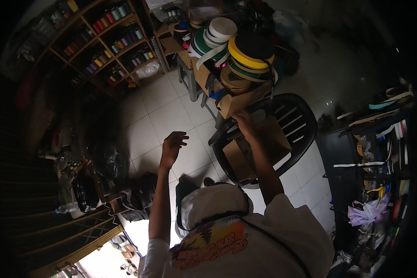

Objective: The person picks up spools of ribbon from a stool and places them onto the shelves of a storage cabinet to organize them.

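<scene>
Fingers (182,137) of your left hand (172,147) stand parted and slightly curled, in the air above the pale tiled floor (171,116). Your right hand (243,121) reaches farther forward, its fingertips at the near edge of a cardboard box (251,98); whether they pinch the cardboard or only rest against it, you cannot tell from this view. The cardboard box sits ahead of you, right of center, with a gray stool (188,82) at its left. Rolls of strap are heaped on and about it: a white roll (223,28) tops the left stack, and a yellow roll (245,58) lies in the right one. Below your right forearm (263,162), a black chair (312,123) with a slotted seat carries a brown carton (274,133). Wooden shelves (117,25) at upper left hold rows of thread spools (103,22); at far right, a lilac bundle (368,212) shows among straps.
</scene>
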The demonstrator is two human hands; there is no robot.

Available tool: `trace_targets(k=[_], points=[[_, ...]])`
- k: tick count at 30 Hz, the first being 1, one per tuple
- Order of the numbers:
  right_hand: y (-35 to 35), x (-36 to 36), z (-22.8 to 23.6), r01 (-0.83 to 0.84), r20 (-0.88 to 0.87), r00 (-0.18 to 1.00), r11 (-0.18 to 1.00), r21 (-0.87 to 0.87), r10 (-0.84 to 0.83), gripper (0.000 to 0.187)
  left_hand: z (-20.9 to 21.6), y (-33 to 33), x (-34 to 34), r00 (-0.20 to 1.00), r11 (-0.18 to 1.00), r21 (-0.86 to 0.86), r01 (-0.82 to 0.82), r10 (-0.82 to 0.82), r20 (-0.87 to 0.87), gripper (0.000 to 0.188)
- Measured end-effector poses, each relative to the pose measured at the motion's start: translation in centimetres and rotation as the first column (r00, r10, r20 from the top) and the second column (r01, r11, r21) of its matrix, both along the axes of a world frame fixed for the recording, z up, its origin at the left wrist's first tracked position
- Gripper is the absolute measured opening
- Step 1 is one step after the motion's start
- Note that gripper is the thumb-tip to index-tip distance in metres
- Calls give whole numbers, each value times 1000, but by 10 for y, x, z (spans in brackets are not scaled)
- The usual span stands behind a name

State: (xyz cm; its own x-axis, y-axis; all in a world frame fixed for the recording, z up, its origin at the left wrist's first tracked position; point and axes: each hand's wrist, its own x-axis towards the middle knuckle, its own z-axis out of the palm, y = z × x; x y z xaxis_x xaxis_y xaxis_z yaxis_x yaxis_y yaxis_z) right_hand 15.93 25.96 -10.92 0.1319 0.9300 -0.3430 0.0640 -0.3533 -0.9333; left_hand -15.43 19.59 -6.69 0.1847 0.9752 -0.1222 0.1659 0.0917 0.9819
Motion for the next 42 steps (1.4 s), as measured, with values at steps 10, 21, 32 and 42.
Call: trace_targets(k=[10, 21, 32, 42], points=[[90, -5, -11, 536, 61, 842, 844, 16, -536, 46, 13, 229, 26, 916, 918, -10, 397, -396, 59, 22], [128, 46, 9, 882, 29, 470, 471, 9, -882, 40, 39, 397, 145, 736, 681, 287, 673, -653, -176, 21], [216, 109, 44, 943, 322, 303, 331, 34, -897, 49, 58, 521, 299, 585, 298, 511, 806, -275, -762, 43], [236, 122, 6, 952, -11, 112, 104, 288, -994, 36, 53, 543, 355, 314, 420, 126, 899, -415, -854, 67]])
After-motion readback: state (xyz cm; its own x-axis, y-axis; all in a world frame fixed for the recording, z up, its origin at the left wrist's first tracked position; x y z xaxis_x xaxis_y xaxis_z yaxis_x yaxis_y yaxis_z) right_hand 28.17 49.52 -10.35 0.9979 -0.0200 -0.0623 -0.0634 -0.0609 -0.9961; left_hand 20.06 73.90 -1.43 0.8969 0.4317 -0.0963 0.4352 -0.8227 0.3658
